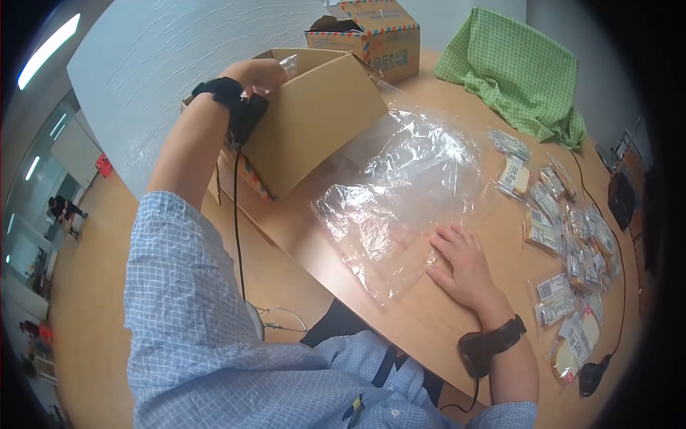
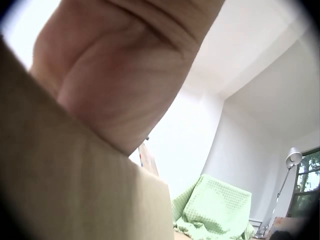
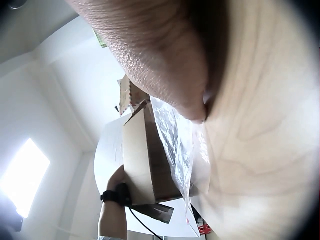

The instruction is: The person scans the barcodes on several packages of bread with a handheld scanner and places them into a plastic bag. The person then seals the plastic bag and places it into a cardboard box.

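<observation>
My left hand (image 1: 259, 74) reaches over the rim of an open, tilted cardboard box (image 1: 321, 121). Its fingertips are hidden inside, and a bit of clear plastic (image 1: 289, 66) shows beside them; I cannot tell whether they grip it. The left wrist view has the palm (image 2: 120, 75) close against the box wall (image 2: 90, 190). On the wooden table (image 1: 400, 322) my right hand (image 1: 463, 266) lies with fingers extended, their tips at the edge of a large, crumpled clear plastic bag (image 1: 407, 179). That bag spreads from the box toward the right hand.
Several small wrapped food packets (image 1: 547, 214) lie scattered at the right of the table. A second cardboard box (image 1: 393, 53) stands behind. Green checked cloth (image 1: 518, 71) drapes over something at the back right. A black cable (image 1: 238, 214) hangs from the left wrist.
</observation>
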Demonstrator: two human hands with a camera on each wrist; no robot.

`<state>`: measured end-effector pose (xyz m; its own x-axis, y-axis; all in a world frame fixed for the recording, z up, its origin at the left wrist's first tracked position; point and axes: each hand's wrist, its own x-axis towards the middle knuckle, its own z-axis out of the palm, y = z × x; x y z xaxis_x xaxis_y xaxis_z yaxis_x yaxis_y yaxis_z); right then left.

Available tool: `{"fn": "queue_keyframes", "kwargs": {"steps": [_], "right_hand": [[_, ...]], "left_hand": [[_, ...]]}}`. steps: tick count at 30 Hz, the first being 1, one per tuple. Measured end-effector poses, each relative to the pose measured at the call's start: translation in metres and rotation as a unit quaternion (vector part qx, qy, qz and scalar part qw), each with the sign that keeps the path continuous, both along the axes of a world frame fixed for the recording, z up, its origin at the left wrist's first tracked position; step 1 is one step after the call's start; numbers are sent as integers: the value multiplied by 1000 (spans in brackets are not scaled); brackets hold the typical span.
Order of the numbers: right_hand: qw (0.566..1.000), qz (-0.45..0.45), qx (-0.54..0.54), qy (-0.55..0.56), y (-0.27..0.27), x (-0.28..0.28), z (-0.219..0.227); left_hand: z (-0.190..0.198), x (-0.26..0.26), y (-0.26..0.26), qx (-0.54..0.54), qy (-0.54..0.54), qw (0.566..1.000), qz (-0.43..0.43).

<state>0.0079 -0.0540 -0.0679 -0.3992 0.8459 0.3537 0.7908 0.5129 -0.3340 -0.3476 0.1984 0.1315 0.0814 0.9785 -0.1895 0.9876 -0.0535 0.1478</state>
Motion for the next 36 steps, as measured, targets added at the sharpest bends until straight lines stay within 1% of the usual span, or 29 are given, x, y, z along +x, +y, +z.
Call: {"fn": "queue_keyframes", "kwargs": {"steps": [2,3,4,6,7,8,10,11,12,15,16,17,18,20,21,22,23,25,26,28,29,31,32,34,35,36], "right_hand": [[1000,5,7,3,0,0,-1],[1000,-2,3,7,1,0,-2],[1000,5,10,10,2,2,-5],[1000,6,18,11,-3,5,-6],[1000,4,16,9,-4,5,-5],[1000,8,15,6,-4,4,-4],[1000,8,8,3,-5,3,0],[1000,5,1,3,-6,2,2],[1000,13,2,1,-5,1,3],[1000,19,-2,-12,-4,0,7],[1000,9,-13,-9,-4,-1,8],[1000,-1,-23,-7,-4,-2,9],[1000,8,-20,-11,-3,-2,8],[999,10,-29,14,0,0,8],[1000,17,-24,10,3,0,9],[999,3,-26,18,4,-1,7],[999,-10,-29,27,5,-3,6],[999,-14,-27,27,7,-7,8],[999,-26,-29,29,7,-7,7],[999,-27,-36,30,7,-6,3],[998,-31,-38,26,7,-6,4],[999,-33,-40,19,7,-7,6],[998,-38,-47,10,6,-8,8],[998,-44,-52,-3,7,-10,10],[997,-54,-51,0,7,-11,10],[997,-63,-52,3,8,-13,10]], "left_hand": [[2,-6,-4,67,108,989,-79],[3,-2,-2,44,112,992,-38],[-6,-5,9,39,113,992,-48],[-22,-25,37,83,-11,992,-97],[-16,-22,27,78,-26,993,-82],[-7,-18,12,79,-27,993,-80],[5,-13,-12,78,11,995,-64],[11,-26,-7,62,-25,997,-48],[15,-35,-8,64,-26,997,-40],[27,-65,-4,82,10,997,-7],[29,-74,-4,87,7,996,2],[31,-80,-5,85,9,996,-13],[32,-85,-4,83,11,996,-29],[29,-100,8,89,-8,996,-22],[30,-105,16,68,20,997,-32],[31,-107,24,45,48,997,-41],[32,-104,25,48,47,997,-34],[32,-94,29,4,151,988,-23],[31,-91,37,4,152,988,-20],[26,-85,52,19,179,981,-72],[26,-78,55,18,177,981,-71],[23,-67,57,-79,189,976,-74],[14,-67,61,-79,186,977,-73],[-4,-67,69,-110,249,955,-118],[-8,-69,71,-133,217,959,-124],[-13,-71,73,-134,214,959,-125]]}}
